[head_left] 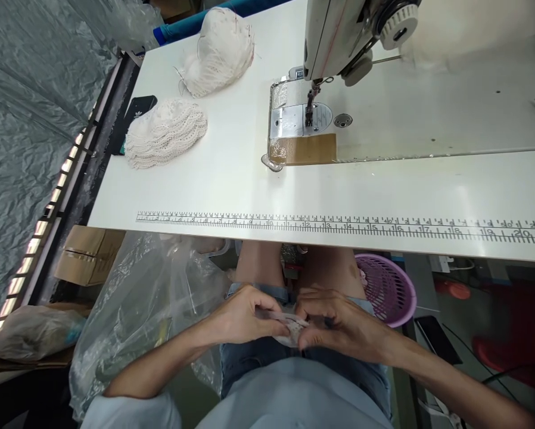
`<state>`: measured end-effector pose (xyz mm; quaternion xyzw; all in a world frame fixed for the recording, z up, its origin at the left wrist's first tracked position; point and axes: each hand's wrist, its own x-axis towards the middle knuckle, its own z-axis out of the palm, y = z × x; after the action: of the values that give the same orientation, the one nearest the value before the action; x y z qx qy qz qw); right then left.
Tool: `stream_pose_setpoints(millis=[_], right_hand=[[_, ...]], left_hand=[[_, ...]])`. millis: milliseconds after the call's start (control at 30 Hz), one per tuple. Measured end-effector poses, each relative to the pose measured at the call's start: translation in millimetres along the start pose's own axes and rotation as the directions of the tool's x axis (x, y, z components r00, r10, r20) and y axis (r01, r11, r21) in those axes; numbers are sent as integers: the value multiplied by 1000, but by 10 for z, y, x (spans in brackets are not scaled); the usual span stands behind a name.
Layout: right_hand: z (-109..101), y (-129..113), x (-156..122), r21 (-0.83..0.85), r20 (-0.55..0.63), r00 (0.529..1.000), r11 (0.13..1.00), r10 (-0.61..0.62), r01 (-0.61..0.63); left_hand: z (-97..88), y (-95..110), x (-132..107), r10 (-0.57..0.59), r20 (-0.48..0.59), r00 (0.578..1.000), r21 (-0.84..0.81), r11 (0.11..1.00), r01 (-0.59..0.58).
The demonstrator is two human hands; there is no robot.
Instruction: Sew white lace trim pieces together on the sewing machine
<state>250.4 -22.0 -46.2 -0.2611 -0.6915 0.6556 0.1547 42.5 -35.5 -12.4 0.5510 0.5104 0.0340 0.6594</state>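
Over my lap, below the table's front edge, my left hand (245, 316) and my right hand (334, 322) pinch a small pale lace piece (292, 328) between their fingertips. Both hands touch it, and most of it is hidden under the fingers. On the white sewing table (232, 179), a flat stack of white lace pieces (164, 132) lies at the left. A bigger white bundle (220, 50) sits behind it. The sewing machine (339, 36) stands at the back, its needle over the metal plate (294, 122).
A ruler strip (339, 226) runs along the table's front. A clear plastic bag (142, 304) hangs at my left knee, a purple basket (388, 289) at my right. A black phone (136, 116) lies at the table's left edge. A cardboard box (86, 253) sits on the floor.
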Motion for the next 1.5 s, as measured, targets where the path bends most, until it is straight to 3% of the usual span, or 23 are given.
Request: stream_pose_setpoints(millis=[133, 300, 500, 600, 733, 833, 1033, 1233, 1500], right_hand=[[-7, -47, 12, -60, 11, 1000, 998, -15, 16], [-35, -160, -13, 52, 35, 996, 995, -84, 82], [-91, -457, -69, 201, 75, 976, 962, -205, 186], [-130, -436, -73, 225, 78, 959, 942, -274, 250], [-202, -219, -43, 146, 51, 987, 979, -151, 143], [-232, -87, -14, 148, 95, 993, 988, -68, 54], [-215, -13, 5, 244, 94, 994, 967, 55, -77], [-214, 30, 8, 288, 85, 992, 951, 94, -115], [-178, 91, 9, 272, 42, 989, 951, 140, -146]], left_hand=[[8, 24, -6, 28, 1, 1000, 42, 999, -28], [-15, 93, -80, 137, 53, 989, -2, 991, -137], [14, 143, -168, 319, 140, 937, -164, 941, -296], [39, 121, -101, 371, 175, 912, -223, 917, -330], [6, 92, 58, 257, 66, 964, -192, 951, -241], [-36, 86, 126, 171, 61, 983, -176, 972, -158], [-75, 93, 108, 133, 73, 988, -145, 982, -121], [-99, 58, 101, 135, 109, 985, -157, 981, -117], [-68, -5, 109, 111, 42, 993, -79, 991, -107]])
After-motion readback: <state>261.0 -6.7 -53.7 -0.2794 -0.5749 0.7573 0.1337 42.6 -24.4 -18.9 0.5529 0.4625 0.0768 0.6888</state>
